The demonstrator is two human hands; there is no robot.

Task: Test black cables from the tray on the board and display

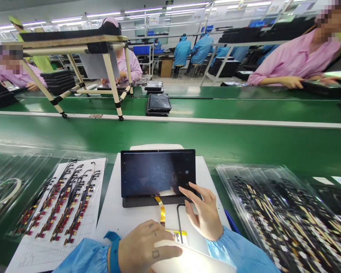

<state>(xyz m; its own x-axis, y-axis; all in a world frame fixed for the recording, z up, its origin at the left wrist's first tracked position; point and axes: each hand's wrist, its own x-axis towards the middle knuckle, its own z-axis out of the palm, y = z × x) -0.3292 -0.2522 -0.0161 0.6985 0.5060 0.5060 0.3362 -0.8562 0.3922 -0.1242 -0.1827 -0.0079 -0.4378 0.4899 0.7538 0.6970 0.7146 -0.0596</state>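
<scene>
A black tablet screen (158, 172) stands tilted on a dark stand (138, 202) on a white board (110, 197). Its display is dim, with reflections. From its lower edge an orange flex cable (161, 210) runs down toward my left hand (146, 244). That hand grips a brightly lit white panel (197, 261) at the bottom, thumb over its edge. Beside it, a black cable (179, 222) reaches down to a yellow-labelled part (182, 237), partly hidden. My right hand (206, 210) has its fingers spread, the tips at the screen's lower right; whether they touch is unclear.
Printed paper (93, 170) with rows of small cable boards (71, 212) lies left. Clear trays of flex cables (261, 212) lie right, near a blue pen (231, 222). Beyond the green bench (187, 138), stacked tablets (158, 104) and a pipe rack (107, 79) stand near co-workers in pink.
</scene>
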